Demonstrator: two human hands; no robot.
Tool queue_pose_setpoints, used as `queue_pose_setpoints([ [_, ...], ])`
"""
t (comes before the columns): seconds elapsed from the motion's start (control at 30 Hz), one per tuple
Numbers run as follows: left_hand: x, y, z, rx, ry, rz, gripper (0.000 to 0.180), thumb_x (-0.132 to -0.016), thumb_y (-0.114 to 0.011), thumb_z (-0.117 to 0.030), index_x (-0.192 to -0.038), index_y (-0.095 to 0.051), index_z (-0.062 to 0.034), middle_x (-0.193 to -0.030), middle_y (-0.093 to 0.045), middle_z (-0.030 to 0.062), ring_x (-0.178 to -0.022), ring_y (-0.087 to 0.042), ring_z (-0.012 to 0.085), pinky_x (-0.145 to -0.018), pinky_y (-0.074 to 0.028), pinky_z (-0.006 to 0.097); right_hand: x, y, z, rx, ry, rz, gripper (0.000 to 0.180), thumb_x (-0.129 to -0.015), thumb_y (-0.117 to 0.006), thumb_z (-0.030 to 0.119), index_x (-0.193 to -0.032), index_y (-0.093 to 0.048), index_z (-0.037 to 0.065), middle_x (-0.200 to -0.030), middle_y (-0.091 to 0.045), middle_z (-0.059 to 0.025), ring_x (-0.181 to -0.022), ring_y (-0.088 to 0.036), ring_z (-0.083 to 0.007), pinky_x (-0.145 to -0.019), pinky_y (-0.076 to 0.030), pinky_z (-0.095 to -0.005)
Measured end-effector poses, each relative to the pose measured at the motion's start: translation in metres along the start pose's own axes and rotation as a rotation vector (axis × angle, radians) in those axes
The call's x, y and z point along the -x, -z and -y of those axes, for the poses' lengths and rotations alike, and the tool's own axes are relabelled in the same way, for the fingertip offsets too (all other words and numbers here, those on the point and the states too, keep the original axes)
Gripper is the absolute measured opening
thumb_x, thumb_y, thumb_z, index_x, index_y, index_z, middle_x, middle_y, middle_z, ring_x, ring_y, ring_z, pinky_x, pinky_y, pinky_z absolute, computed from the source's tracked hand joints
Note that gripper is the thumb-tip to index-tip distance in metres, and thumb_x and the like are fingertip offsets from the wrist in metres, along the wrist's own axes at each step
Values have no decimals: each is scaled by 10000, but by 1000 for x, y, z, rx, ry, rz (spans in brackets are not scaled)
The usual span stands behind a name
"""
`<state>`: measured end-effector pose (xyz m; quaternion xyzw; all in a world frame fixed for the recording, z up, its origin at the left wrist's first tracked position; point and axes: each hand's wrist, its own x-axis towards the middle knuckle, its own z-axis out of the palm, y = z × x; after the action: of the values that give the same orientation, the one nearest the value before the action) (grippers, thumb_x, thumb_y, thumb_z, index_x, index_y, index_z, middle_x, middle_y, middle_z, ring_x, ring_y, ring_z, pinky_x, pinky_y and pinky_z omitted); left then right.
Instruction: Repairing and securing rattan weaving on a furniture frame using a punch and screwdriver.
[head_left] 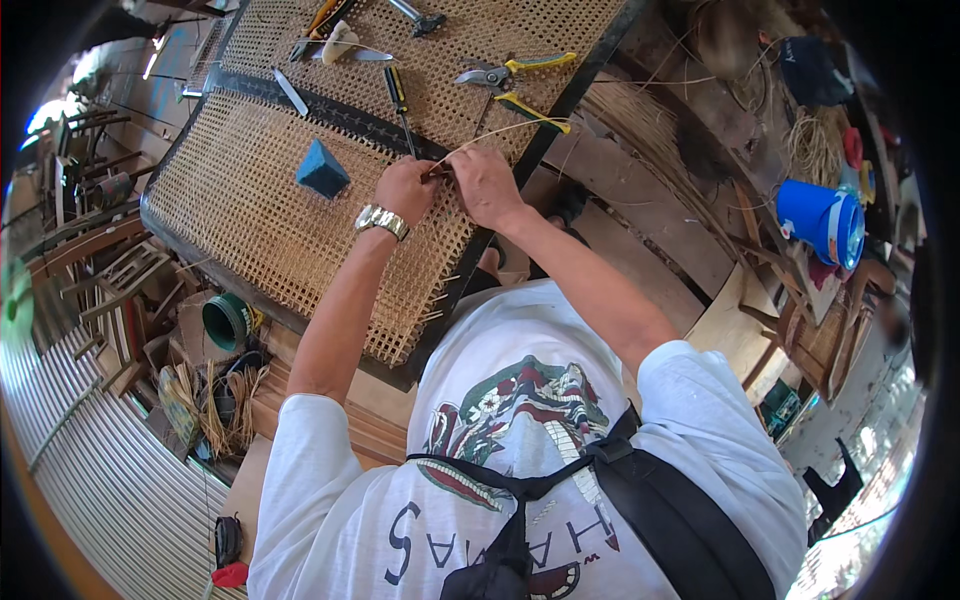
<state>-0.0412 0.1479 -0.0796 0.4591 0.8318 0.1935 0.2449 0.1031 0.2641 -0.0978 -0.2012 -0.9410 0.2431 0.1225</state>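
Observation:
A woven cane panel in a dark frame lies in front of me. Both hands meet at its right inner edge, pinching a thin cane strand. My left hand, wearing a metal wristwatch, is closed at the strand's lower end. My right hand is closed beside it, and the strand arcs away over its knuckles. The fingertips partly hide the weave there. Just beyond my left hand lies a yellow-and-black screwdriver, and a blue wedge-shaped block rests to its left.
Yellow-handled pruning shears, a knife and a hammer lie on the cane. Loose cane ends stick out along the near right edge. A blue bucket stands right; a green container and wooden chair parts are left.

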Motion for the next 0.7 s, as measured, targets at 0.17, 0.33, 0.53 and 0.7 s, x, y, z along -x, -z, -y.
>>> queue_pose_setpoints([
  [0.17, -8, 7, -5, 30, 27, 81, 208, -843, -703, -187, -1021, -750, -89, -934, -695, 162, -930, -665, 364, -844, -536, 474, 16, 13, 15, -727, -571, 108, 407, -948, -567, 140, -1307, -617, -45, -966, -747, -177, -816, -714, -284, -698, -540, -382],
  [0.33, -25, 18, -3, 59, 31, 270, 182, -807, -722, -161, -979, -744, -104, -911, -726, 157, -866, -697, 355, -785, -560, 454, 24, 7, 24, -1204, -909, 204, 403, -992, -561, 152, -1358, -603, -13, -937, -733, -67, -780, -664, -123, -637, -509, -272],
  [0.53, -22, 10, 7, 87, -11, 204, 202, -810, -745, -151, -1004, -744, -94, -857, -732, 142, -775, -708, 310, -710, -564, 405, 20, 4, 28, -1386, -978, 196, 340, -1014, -549, 136, -1334, -601, 32, -900, -699, -41, -745, -624, -85, -583, -472, -247],
  [0.7, -13, 8, 7, 174, -7, 148, 209, -837, -745, -154, -1036, -742, -88, -851, -722, 122, -752, -709, 289, -685, -562, 389, 20, 3, 30, -1407, -966, 193, 271, -1022, -536, 125, -1282, -592, 74, -875, -671, -22, -735, -613, -78, -566, -449, -235],
])
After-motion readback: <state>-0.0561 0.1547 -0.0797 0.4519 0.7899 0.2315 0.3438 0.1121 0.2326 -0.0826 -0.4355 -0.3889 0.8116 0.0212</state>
